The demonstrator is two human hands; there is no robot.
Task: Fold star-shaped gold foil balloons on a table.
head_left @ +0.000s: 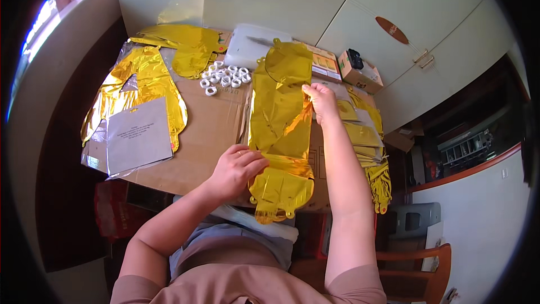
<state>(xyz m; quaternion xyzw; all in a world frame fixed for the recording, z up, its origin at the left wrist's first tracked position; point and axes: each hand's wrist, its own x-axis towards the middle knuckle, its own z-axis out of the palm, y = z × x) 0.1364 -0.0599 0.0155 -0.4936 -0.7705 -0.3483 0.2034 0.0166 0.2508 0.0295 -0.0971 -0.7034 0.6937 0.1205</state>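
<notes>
A flat, uninflated gold foil balloon (278,118) with rounded ends and small tabs lies lengthwise in front of me on a cardboard-covered table (216,129). Its near end hangs over the table's front edge. My right hand (322,102) pinches the balloon's right edge, in the upper half. On the opposite side, lower down, my left hand (241,170) is closed at the left edge, its fingertips on the foil. Creases run across the foil between the two hands. Just left of the balloon's far part sits a cluster of small white rolls (226,76).
More gold foil (149,67) and a grey printed sheet (139,138) lie at the left. Stacked foil packs (363,138) line the right edge. Behind are a white plastic box (247,45) and a small carton (360,73), against cabinets (270,0). A wooden chair (433,270) stands at the right.
</notes>
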